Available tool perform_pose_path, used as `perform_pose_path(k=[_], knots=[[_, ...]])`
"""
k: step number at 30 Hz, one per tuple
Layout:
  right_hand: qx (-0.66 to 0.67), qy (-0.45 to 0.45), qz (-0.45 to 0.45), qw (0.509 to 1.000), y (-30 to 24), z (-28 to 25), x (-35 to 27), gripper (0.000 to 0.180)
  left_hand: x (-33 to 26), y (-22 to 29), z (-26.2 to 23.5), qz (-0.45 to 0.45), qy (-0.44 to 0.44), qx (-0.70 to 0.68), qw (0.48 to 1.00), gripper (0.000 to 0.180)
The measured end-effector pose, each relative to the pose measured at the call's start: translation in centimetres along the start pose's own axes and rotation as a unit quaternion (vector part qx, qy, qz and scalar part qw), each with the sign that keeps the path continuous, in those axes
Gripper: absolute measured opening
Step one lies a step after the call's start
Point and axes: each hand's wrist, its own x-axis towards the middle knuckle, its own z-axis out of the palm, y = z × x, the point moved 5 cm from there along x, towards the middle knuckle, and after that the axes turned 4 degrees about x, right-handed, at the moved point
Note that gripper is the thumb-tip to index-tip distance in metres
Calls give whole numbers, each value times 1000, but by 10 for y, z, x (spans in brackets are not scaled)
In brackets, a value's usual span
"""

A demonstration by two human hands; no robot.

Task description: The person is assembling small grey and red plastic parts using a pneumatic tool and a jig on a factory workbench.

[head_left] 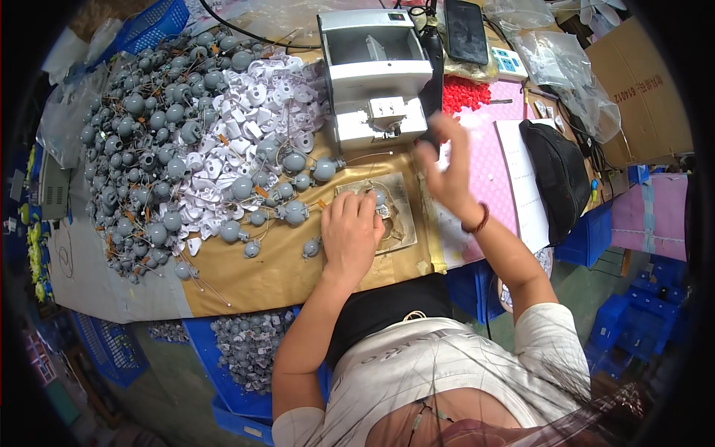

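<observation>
My left hand (351, 231) rests on a square, worn fixture plate (406, 232) with its fingers bent and close together. At the fingertips sits a grey ball-shaped part (380, 197), which they seem to hold down in the plate's hollow. My right hand (450, 167) is raised above the plate's right side, blurred by motion. Its thumb and fingers are apart, and I see nothing between them. Just beyond it stand a silver-and-white machine (376, 74) and a black upright object (432, 71) whose kind I cannot make out.
Grey ball-shaped parts with wires (149, 112) and white plastic pieces (246, 112) lie heaped on the left. Small red pieces (465, 93), a phone (466, 33), white paper (521, 179) and a black pouch (555, 171) lie right. A blue bin (205, 350) stands below the table.
</observation>
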Motion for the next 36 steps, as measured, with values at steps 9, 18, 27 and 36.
perform_pose_path(k=[9,18,27,36], knots=[[216,100,216,947,65,-8,34,48,0,2,2,10,12,-6,1000,38],[407,21,41,912,-41,-15,118,54,-1,1,2,3,9,-13,1000,39],[374,-51,149,914,-33,33,132,30,-2,-2,3,0,19,-13,1000,39],[424,-128,163,882,-72,21,51,63,-2,-6,7,-5,-7,-21,1000,41]])
